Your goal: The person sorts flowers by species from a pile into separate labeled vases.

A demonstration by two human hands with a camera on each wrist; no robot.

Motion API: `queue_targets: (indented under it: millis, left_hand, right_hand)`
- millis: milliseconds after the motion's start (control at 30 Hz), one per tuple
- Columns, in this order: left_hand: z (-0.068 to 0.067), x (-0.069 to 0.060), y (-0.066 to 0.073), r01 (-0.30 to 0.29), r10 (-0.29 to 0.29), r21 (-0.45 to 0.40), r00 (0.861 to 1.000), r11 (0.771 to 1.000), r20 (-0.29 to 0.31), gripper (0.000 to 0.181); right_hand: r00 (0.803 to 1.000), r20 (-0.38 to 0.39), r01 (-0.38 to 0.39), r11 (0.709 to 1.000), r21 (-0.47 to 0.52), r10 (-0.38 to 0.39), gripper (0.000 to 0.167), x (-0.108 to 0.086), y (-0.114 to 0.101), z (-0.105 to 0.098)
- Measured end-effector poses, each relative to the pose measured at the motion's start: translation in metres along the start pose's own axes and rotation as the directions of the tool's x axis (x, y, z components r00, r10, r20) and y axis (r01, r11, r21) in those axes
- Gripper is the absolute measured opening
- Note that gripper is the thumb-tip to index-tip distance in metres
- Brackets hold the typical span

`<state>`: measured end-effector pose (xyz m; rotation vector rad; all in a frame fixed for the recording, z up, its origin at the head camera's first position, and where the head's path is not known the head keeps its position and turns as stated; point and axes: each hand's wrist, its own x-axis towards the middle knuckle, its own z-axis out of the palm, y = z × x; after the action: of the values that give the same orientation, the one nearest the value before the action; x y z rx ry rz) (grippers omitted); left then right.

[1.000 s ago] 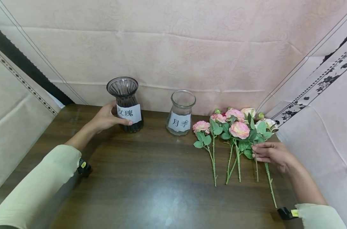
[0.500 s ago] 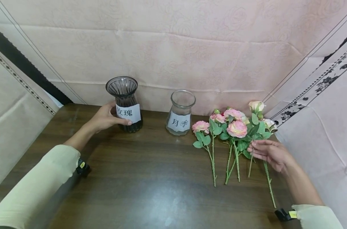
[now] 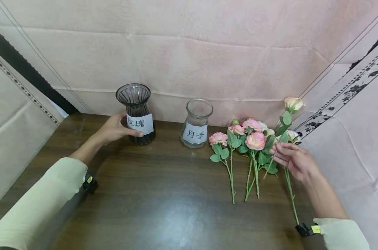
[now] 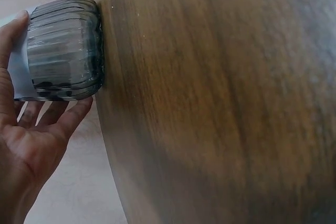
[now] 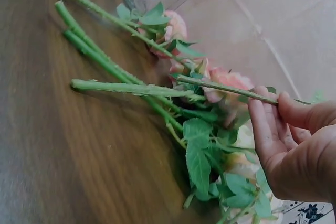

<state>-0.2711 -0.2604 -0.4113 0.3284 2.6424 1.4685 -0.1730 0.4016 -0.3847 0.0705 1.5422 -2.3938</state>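
Note:
On the left of the table, my left hand (image 3: 117,128) grips a dark fluted glass vase (image 3: 139,110) by its lower body, thumb over the white paper label. The left wrist view shows the vase's ribbed base (image 4: 65,51) low against the tabletop, fingers beneath and thumb on top. At the right, my right hand (image 3: 296,161) pinches the thin stem of a cream artificial rose (image 3: 293,104) between thumb and fingers. Its bloom is raised above the other flowers, the stem slanting. In the right wrist view the stem's lower end (image 5: 226,86) sticks out past the fingertips.
A clear glass vase (image 3: 196,119) with a labelled front stands between the dark vase and the flowers. Several pink flowers (image 3: 256,140) and a pale one (image 3: 291,136) lie with stems (image 3: 231,180) pointing toward the front. Pale cloth (image 3: 189,62) hangs behind the table.
My right hand has lifted the cream rose up from among the other flowers, its bloom rising and shifting right while the stem tilts. My left hand and the dark vase have stayed nearly still.

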Motion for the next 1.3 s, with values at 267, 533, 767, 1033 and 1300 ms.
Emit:
queue_targets:
  millis: [267, 533, 767, 1033, 1300]
  left_hand:
    - [-0.001, 0.002, 0.003, -0.002, 0.002, 0.010, 1.000, 1.000, -0.001, 0.085]
    - [0.000, 0.002, 0.005, 0.000, 0.000, 0.011, 1.000, 1.000, 0.002, 0.083]
    - [0.000, 0.002, 0.004, 0.009, -0.009, 0.045, 1.000, 0.999, 0.011, 0.085]
    - [-0.001, 0.003, 0.003, 0.026, -0.027, 0.076, 1.000, 0.997, 0.014, 0.087]
    - [-0.002, 0.005, 0.002, 0.018, -0.020, 0.088, 1.000, 0.996, 0.019, 0.083]
  right_hand:
    - [0.999, -0.013, 0.047, 0.991, 0.124, -0.046, 0.033, 0.007, -0.005, 0.020]
    - [0.994, -0.077, 0.086, 0.977, 0.195, -0.072, 0.023, 0.016, -0.002, 0.043]
    - [0.981, -0.097, 0.182, 0.967, 0.178, -0.167, 0.023, 0.025, 0.006, 0.060]
    - [0.978, -0.114, 0.197, 0.948, 0.250, -0.173, 0.017, 0.034, 0.008, 0.084]
    - [0.976, -0.154, 0.176, 0.971, 0.160, -0.152, 0.020, 0.040, 0.007, 0.111]
